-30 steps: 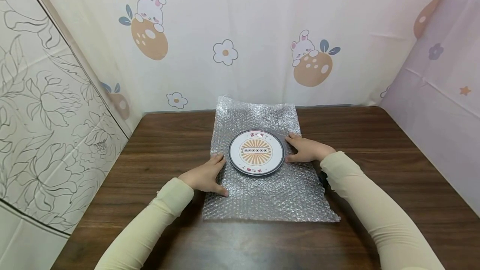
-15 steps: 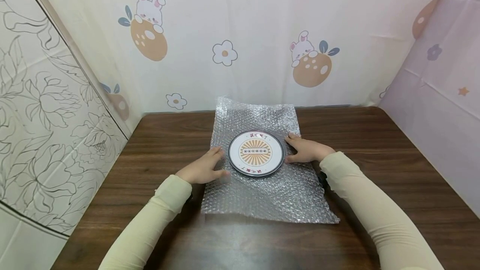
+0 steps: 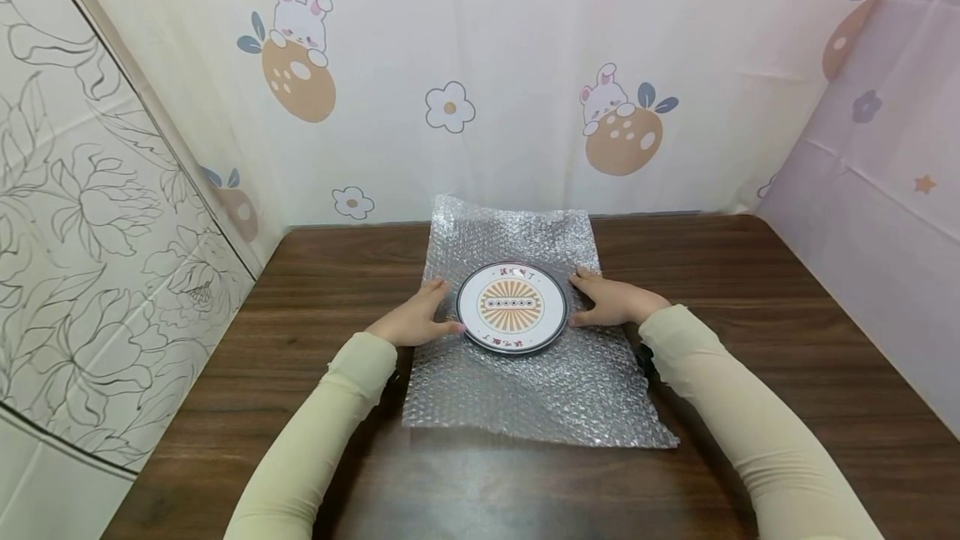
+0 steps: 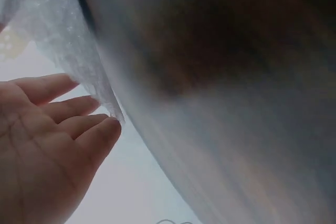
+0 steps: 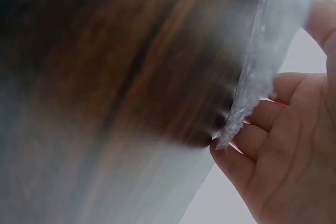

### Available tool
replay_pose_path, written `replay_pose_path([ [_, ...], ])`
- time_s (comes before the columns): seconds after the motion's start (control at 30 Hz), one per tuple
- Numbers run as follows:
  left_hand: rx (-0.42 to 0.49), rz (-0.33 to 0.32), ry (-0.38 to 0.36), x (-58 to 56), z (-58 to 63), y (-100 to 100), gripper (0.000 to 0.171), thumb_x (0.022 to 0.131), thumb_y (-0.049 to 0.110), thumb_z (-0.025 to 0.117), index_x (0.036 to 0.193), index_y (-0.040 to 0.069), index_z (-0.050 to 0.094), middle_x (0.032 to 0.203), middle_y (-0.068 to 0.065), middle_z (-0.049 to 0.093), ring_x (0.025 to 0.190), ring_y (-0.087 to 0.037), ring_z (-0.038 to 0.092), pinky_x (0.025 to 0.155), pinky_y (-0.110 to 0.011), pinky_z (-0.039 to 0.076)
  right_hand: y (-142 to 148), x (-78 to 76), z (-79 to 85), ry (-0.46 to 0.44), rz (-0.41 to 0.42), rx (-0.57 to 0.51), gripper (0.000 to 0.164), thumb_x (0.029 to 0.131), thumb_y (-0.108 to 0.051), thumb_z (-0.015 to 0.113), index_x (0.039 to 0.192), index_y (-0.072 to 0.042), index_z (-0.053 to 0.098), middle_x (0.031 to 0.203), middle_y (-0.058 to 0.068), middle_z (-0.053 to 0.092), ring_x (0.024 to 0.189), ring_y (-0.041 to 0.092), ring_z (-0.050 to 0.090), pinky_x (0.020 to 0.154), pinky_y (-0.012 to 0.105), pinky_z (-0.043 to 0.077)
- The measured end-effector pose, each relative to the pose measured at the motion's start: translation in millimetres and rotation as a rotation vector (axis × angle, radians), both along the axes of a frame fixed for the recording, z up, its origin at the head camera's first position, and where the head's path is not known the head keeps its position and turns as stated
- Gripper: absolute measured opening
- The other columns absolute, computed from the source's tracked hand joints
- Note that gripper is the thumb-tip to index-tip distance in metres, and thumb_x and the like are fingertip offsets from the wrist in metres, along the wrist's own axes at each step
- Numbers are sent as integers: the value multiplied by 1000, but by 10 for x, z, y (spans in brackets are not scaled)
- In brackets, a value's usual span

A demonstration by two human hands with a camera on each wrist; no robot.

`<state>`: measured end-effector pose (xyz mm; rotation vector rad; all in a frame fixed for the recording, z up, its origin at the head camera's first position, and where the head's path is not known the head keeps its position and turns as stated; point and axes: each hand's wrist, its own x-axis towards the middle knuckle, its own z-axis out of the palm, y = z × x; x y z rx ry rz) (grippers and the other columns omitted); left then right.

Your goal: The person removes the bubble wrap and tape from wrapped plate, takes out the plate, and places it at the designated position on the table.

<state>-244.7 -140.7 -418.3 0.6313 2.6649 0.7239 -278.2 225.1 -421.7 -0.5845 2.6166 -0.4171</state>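
Observation:
A round white plate (image 3: 512, 340) with a dark rim, an orange sunburst and red characters lies on a sheet of bubble wrap (image 3: 525, 398). My left hand (image 3: 412, 320) rests on the sheet at the plate's left side, fingers spread and thumb tip close to the rim. On the plate's right, my right hand (image 3: 619, 302) lies on the sheet with its fingers spread. Both wrist views show an uncurled palm, the left hand (image 4: 47, 140) and the right hand (image 5: 294, 135), with fingertips at the edge of the bubble wrap (image 4: 63, 30). The plate does not show there.
The sheet lies on a dark brown wooden table (image 3: 322, 298), its far end near the back edge. A curtain (image 3: 517, 40) printed with rabbits and flowers hangs behind the table. A white panel (image 3: 90, 190) with line-drawn flowers stands on the left.
My left hand has moved forward along the sheet, and its thumb now lies near the plate's rim. The sheet's near left corner has shifted slightly forward. My right hand and the plate stay in place.

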Motion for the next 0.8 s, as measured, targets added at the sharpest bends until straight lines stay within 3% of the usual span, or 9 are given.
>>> replay_pose_path([
  [0.3,-144,-33,-119,-31,-11,102,110,83,50,74,157,3,9,165,-18,-4,153,-34,-6,123,-51,11,17,-10,-1,-4,-4,-24,95,91,-48,65,156,1,15,163,26,0,149,47,5,118,62,18],
  [0.63,-225,-33,-114,-19,27,154,113,80,53,75,157,3,9,165,-17,0,153,-33,-2,123,-48,15,48,-6,38,-4,-7,-98,93,91,-45,66,155,1,19,162,27,4,148,48,8,117,63,20],
  [0.8,-229,-16,-116,-31,13,154,114,79,55,76,158,6,10,166,-14,0,154,-31,-1,123,-48,17,102,-40,64,33,-26,-146,85,94,-40,64,155,-1,21,160,26,18,146,47,22,114,62,27],
])
